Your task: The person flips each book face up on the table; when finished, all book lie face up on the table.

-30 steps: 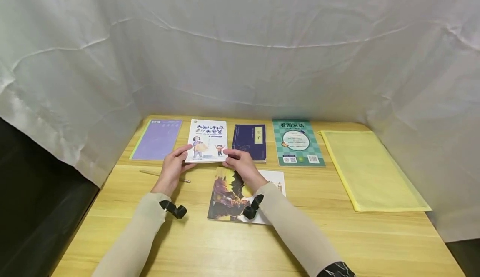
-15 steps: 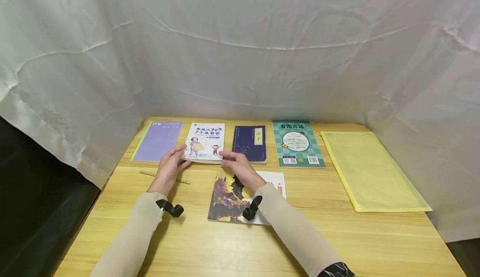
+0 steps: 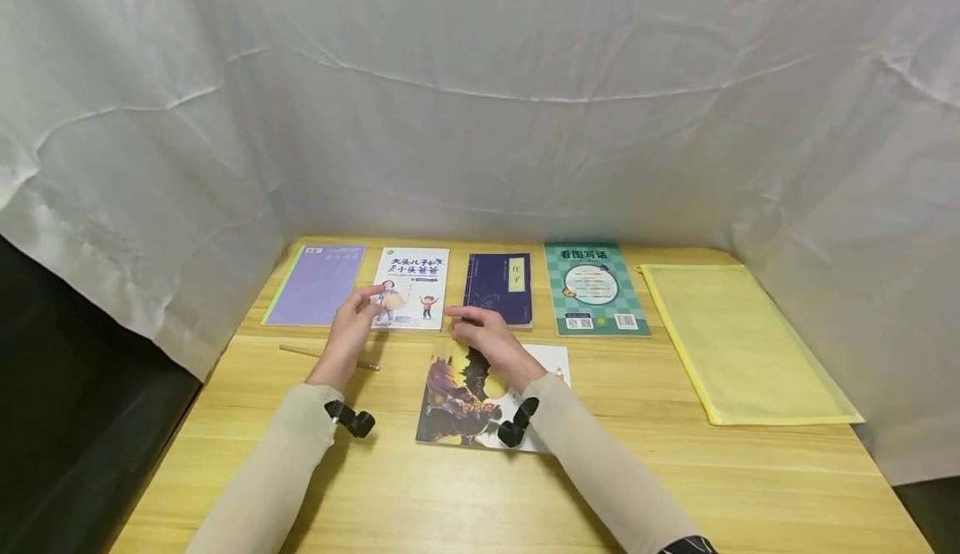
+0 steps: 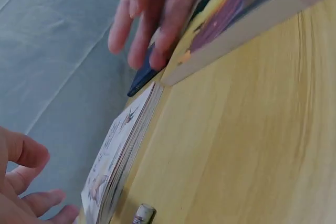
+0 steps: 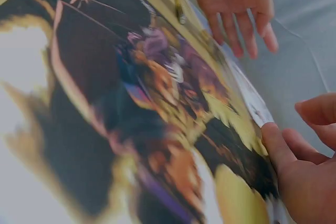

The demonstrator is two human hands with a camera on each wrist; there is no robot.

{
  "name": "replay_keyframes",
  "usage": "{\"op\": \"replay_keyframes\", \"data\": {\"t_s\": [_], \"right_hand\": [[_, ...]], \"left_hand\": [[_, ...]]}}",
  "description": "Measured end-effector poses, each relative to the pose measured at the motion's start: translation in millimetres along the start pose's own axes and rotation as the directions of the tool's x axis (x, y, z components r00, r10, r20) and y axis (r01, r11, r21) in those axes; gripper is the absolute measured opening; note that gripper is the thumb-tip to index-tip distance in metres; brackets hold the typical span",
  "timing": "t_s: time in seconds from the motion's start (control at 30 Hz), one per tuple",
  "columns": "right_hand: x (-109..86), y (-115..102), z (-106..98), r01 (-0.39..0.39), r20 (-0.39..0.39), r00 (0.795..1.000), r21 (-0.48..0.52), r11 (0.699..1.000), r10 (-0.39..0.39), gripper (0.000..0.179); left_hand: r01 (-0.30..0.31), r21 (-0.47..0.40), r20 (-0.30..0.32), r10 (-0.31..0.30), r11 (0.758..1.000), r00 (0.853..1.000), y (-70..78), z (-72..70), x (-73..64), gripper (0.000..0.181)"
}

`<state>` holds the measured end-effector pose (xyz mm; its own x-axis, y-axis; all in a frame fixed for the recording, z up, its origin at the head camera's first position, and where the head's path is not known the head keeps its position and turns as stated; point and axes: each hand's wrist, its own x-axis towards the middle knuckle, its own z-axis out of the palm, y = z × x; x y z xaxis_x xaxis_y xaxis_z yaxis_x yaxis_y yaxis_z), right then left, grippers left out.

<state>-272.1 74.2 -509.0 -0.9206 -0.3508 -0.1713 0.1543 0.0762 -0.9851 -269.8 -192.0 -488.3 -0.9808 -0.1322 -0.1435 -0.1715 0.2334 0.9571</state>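
A white picture-cover book [image 3: 414, 287] lies flat on the wooden table, between a purple notebook [image 3: 318, 283] and a dark blue book [image 3: 510, 291]. My left hand [image 3: 349, 333] hovers at its lower left corner, fingers relaxed and apart from it in the left wrist view. At its lower right corner is my right hand [image 3: 491, 341], fingers loosely extended and holding nothing. Below that hand lies a book with a dark and yellow illustrated cover [image 3: 457, 404], partly hidden by the right hand and wrist. A pencil [image 3: 300, 349] lies partly under the left wrist.
A green checked book [image 3: 597, 289] lies right of the dark blue one. Farther right is a flat yellow zip pouch [image 3: 750, 341]. Grey-white cloth [image 3: 495, 104] hangs around the back and sides of the table [image 3: 420, 504].
The white book, tilted and held by both hands before, has come down flat on the table. Both hands have let go of it and drawn slightly apart.
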Motion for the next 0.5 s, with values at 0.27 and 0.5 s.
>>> {"op": "replay_keyframes", "data": {"t_s": [0.27,0.5], "right_hand": [[-17.1,-0.7,-51.0,0.07,-0.018,0.997,-0.061,0.996,-0.071,0.037],[-34.5,-4.1,-94.1,0.07,-0.088,0.993,-0.045,0.997,-0.074,0.032]], "left_hand": [[-0.179,0.164,0.056,0.171,0.97,0.984,11.4,27.3,5.3,0.044],[-0.298,0.125,0.146,0.279,0.946,0.949,25.2,67.7,8.5,0.039]]}}
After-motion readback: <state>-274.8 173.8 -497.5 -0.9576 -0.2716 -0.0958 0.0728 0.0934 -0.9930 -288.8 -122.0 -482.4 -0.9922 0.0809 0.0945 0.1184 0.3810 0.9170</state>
